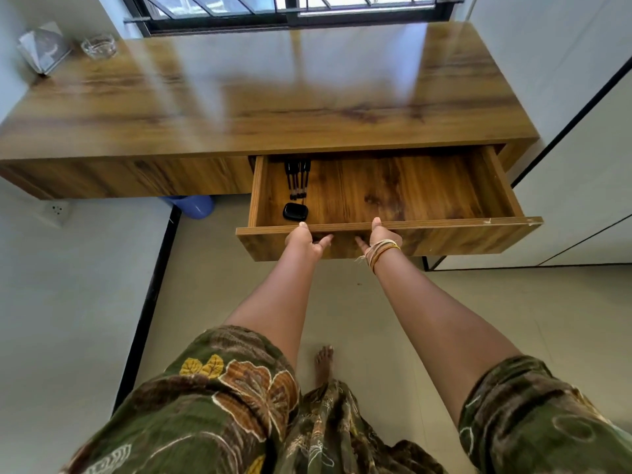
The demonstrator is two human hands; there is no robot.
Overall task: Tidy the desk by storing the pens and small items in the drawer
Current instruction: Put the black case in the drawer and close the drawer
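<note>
- the drawer (393,193) is pulled well out from under the bench (273,97), and both hands are on its front panel (444,236), just left of the panel's middle
- left hand (306,239) and right hand (378,237) are each hooked over the top edge, thumbs up on the rim, fingers curled under or behind where i can't see them, so neither is holding any item
- pens (297,179) are already inside at the far left, long axis running front to back, with a small black case (295,211) just in front of them (nearer the left hand)
- so closing looks like a straight push away from the body, along the same line as the pens
- everything's glossy wood-grain laminate; the panel's right end looks a bit chipped
- bench top only shows a glass ashtray (99,46) and a clear stand (44,47) in the far left corner
</note>
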